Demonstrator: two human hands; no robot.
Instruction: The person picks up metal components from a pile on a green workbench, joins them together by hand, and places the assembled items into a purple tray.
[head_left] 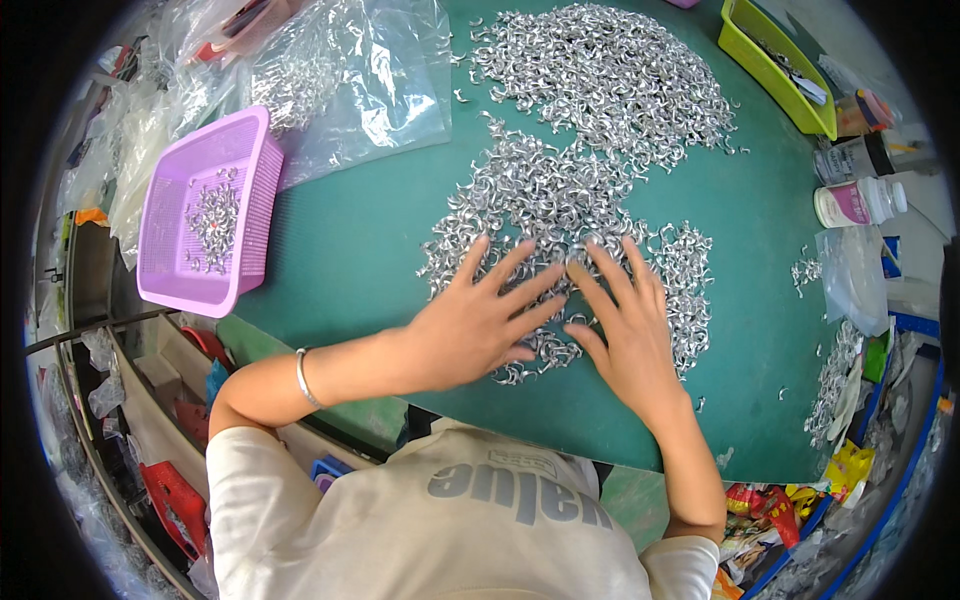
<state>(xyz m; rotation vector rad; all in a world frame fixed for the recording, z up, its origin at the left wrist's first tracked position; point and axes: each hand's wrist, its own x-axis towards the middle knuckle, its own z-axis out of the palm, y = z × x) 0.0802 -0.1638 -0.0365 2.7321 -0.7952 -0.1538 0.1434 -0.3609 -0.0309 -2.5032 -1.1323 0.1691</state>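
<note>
Both of my hands lie flat, fingers spread, on a pile of small shiny curved metal pieces (545, 195) on a green table mat (350, 250). My left hand (478, 322) presses on the near left part of the pile, and a thin metal bangle circles that wrist. My right hand (622, 325) rests beside it on the near right part, its fingertips almost touching the left hand's. Neither hand grips anything. A larger heap of the same metal pieces (610, 75) lies farther back.
A purple mesh basket (165, 265) with several metal pieces stands at the left. Clear plastic bags (350, 80) lie at the back left. A lime green tray (770, 75) sits at the back right, with white bottles (858, 202) and more bags along the right edge.
</note>
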